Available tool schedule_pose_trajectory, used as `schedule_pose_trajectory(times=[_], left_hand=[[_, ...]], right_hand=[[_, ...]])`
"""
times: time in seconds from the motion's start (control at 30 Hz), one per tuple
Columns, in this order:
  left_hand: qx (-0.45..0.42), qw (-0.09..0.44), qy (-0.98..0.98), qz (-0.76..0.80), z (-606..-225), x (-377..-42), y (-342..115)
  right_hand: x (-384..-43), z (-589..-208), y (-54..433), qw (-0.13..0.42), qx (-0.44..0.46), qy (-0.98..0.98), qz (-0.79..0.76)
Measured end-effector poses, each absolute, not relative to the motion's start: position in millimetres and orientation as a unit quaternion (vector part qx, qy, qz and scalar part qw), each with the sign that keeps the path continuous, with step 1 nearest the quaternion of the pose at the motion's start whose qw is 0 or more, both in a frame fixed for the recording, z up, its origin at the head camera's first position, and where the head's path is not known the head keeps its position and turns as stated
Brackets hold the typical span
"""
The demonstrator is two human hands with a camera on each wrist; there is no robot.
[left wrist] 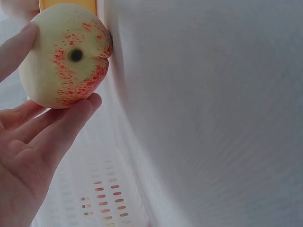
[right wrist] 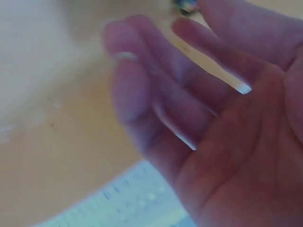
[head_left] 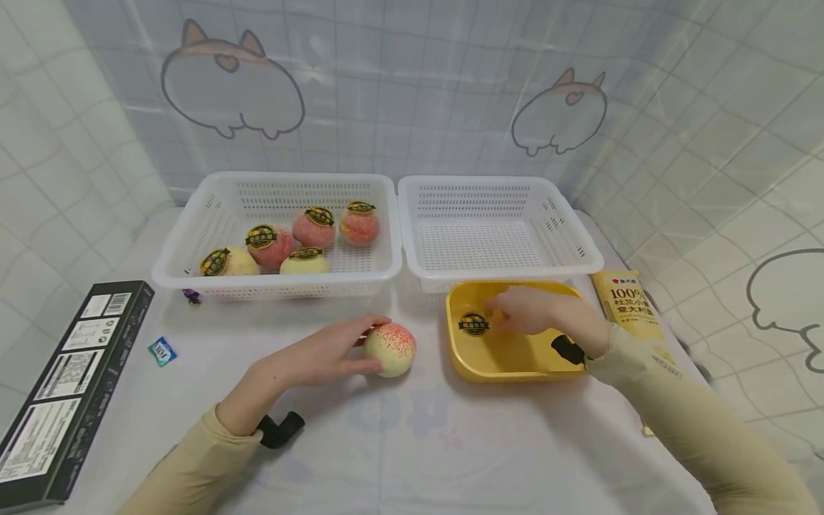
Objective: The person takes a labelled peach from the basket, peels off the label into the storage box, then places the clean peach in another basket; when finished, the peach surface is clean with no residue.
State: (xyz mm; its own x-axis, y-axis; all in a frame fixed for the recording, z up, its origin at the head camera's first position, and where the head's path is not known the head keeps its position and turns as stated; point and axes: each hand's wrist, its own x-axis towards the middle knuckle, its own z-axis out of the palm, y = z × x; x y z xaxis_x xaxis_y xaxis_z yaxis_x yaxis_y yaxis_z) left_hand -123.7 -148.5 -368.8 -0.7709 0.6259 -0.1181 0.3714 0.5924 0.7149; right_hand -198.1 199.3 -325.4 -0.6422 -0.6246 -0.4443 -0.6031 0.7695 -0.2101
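My left hand (head_left: 325,354) grips a pale yellow peach (head_left: 390,350) with red speckles, thumb on one side and fingers on the other. In the left wrist view the peach (left wrist: 66,56) shows a dark round spot and sits low against the white cloth. My right hand (head_left: 531,309) reaches down into a yellow basin (head_left: 515,375). Its fingers are loosely bent, with nothing between them in the right wrist view. Near its fingertips is a black-and-gold label (head_left: 474,324) inside the basin.
Behind stands a white basket (head_left: 277,286) with several labelled peaches (head_left: 313,227). Beside it is a second white basket (head_left: 502,272). A long black box (head_left: 71,386) and a small blue-green packet (head_left: 162,351) lie at left. A yellow pasta bag (head_left: 627,304) lies at right.
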Motion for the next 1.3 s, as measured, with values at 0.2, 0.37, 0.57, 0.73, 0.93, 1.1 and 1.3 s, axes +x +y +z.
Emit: schedule_pose_trajectory(times=[0.2,0.37,0.57,0.73,0.93,1.1,1.3], left_hand=[[0.284,0.185,0.873,0.351,-368.4,-123.9,-149.2],[0.279,0.194,0.870,0.357,-368.5,-125.6,-150.0],[0.275,0.199,0.867,0.366,-366.9,-126.1,-150.3],[0.275,0.198,0.865,0.370,-367.3,-126.3,-149.7],[0.280,0.189,0.867,0.367,-369.2,-126.9,-148.1],[0.282,0.183,0.869,0.364,-369.0,-126.4,-147.4],[0.286,0.179,0.866,0.370,-370.5,-125.8,-148.0]], right_hand=[[-178.8,-303.1,203.2,0.202,-0.323,0.921,-0.085],[-162.8,-302.9,189.9,0.102,-0.309,0.929,-0.177],[-147.5,-307.2,158.8,0.084,-0.280,0.913,-0.285],[-144.3,-307.1,137.4,0.092,-0.274,0.905,-0.311],[-138.2,-314.8,121.3,0.104,-0.291,0.903,-0.299],[-131.8,-324.2,111.3,0.113,-0.310,0.903,-0.275],[-126.0,-334.3,97.6,0.119,-0.340,0.896,-0.260]])
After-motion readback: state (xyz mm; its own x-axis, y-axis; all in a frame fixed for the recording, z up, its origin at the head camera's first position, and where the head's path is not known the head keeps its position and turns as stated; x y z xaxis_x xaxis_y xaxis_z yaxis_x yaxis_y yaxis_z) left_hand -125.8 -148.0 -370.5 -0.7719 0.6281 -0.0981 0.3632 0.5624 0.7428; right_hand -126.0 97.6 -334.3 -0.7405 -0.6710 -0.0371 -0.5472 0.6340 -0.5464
